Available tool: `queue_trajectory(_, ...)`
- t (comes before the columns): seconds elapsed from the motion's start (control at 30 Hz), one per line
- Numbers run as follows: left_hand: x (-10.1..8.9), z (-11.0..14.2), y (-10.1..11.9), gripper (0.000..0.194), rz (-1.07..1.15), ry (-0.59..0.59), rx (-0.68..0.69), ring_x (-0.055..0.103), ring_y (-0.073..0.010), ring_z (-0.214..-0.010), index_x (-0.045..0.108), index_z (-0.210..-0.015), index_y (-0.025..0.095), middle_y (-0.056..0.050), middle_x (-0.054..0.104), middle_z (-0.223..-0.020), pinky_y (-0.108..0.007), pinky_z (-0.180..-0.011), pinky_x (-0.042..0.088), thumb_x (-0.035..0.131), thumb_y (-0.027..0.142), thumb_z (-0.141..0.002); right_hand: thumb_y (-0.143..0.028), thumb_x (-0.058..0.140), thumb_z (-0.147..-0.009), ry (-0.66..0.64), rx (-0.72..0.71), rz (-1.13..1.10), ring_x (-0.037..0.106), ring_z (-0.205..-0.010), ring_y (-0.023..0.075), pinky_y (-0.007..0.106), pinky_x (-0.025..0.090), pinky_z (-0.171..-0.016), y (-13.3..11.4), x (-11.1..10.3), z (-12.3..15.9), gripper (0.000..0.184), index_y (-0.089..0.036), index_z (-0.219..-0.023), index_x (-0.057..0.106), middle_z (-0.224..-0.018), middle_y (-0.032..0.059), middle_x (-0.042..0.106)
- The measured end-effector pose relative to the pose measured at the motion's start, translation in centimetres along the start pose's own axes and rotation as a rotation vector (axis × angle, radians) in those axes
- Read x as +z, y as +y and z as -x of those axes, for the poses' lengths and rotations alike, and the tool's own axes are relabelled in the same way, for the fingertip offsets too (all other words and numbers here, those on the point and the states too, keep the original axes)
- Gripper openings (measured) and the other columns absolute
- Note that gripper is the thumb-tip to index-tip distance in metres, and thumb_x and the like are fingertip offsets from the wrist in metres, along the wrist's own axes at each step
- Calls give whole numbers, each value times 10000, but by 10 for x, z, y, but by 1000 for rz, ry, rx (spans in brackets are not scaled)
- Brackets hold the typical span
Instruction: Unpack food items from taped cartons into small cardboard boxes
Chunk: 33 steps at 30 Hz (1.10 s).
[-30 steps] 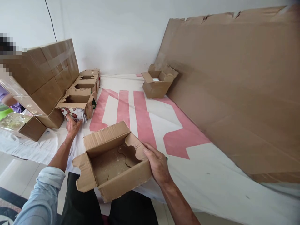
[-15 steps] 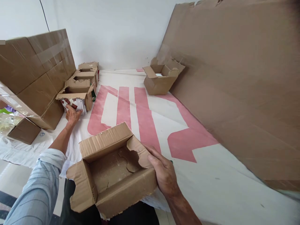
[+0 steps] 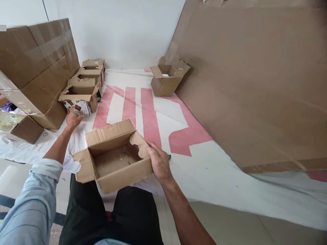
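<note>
My right hand (image 3: 159, 161) grips the right end of an open cardboard box (image 3: 125, 175), thumb over its edge. This box is tilted toward me above my lap, flaps spread, and its visible inside is bare. On the left, my left hand (image 3: 74, 119) is closed at the lower edge of a stack of printed sheets (image 3: 79, 107), white with dark red pictures. The stack stands upright against the front of the nearest cardboard box (image 3: 93, 102) in a row of torn-open boxes. Some of my left fingers are hidden.
Large taped cartons (image 3: 38, 75) stand at the left, beside a smaller box (image 3: 28, 129). Another open box (image 3: 163, 86) sits at the back by a big cardboard sheet (image 3: 245, 81) leaning on the right. White cloth with pink shapes (image 3: 150, 115) covers the table.
The view has shifted, showing more of my lap. My right hand and the held box sit slightly higher and farther left in the picture. My left hand stays at the printed sheets.
</note>
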<state>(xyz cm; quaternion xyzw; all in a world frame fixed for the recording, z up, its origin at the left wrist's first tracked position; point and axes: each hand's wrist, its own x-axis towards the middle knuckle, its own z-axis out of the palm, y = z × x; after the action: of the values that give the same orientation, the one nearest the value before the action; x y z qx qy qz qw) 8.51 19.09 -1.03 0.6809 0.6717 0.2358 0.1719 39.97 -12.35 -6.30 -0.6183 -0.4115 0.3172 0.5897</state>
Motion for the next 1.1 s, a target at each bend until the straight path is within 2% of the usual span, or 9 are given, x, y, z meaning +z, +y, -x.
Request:
queue_trajectory(0.13,-41,60,-7,545,225,-121,84,827,-306,-1068,724,-1385,139,-147,837,-1179,-428,-937,664,757,462,-947,-539,624,-1006,72,-25,-32,788,-1258,361,488,635,-1104,2,15,8,473,-225,-1261,871,-1309,121,879)
queue_trajectory(0.2,-64,104,-10,584,355,-171,244,811,-316,-1138,793,-1291,170,-141,838,-1204,-443,-998,665,765,647,-956,-551,601,-1041,97,-43,-40,769,-1310,361,501,627,-1131,3,25,14,499,-225,-1324,853,-1367,133,859)
queue_trajectory(0.27,-81,150,-12,640,318,-223,371,780,-348,-1271,829,-1278,218,-138,828,-1310,-500,-1147,624,766,763,-948,-555,579,-1073,99,-80,-21,738,-1379,358,521,601,-1187,3,34,21,523,-227,-1404,818,-1447,144,823)
queue_trajectory(0.37,-87,208,-16,805,204,-258,448,647,-421,-1513,809,-1397,270,-148,694,-1611,-581,-1306,523,830,864,-854,-537,567,-1093,55,-150,41,700,-1436,354,543,563,-1247,0,43,35,534,-240,-1495,755,-1506,154,774)
queue_trajectory(0.47,-77,244,-21,975,206,-278,452,570,-428,-1593,663,-1623,279,-167,593,-1702,-612,-1356,469,831,872,-867,-527,625,-1055,-11,-182,95,704,-1410,353,555,562,-1247,-5,42,46,572,-248,-1549,696,-1497,153,756)
queue_trajectory(0.7,-62,270,-36,1018,252,-238,536,462,-461,-1679,509,-1755,321,-177,467,-1785,-641,-1373,445,832,814,-926,-465,877,-844,-98,-106,348,754,-1245,378,580,653,-1103,-24,21,45,956,-176,-1684,524,-1498,210,726)
queue_trajectory(0.83,-60,276,-39,1078,258,-246,558,411,-483,-1710,472,-1776,302,-203,405,-1815,-665,-1379,430,818,852,-916,-351,899,-811,-62,-224,562,691,-1403,411,593,621,-1182,-39,26,44,992,-215,-1708,497,-1564,193,679)
queue_trajectory(0.97,-58,282,-37,1124,241,-242,559,389,-488,-1723,449,-1781,289,-223,359,-1830,-681,-1377,426,822,876,-897,-324,893,-817,-72,-245,727,688,-1383,448,600,667,-1091,-48,37,44,1077,-204,-1773,414,-1523,206,674)
queue_trajectory(1.1,-55,286,-37,1177,238,-224,559,339,-496,-1750,435,-1784,306,-228,318,-1848,-693,-1389,401,851,894,-854,-267,817,-838,-53,-317,637,676,-1386,455,617,658,-1111,-45,42,43,997,-216,-1768,462,-1468,204,702)
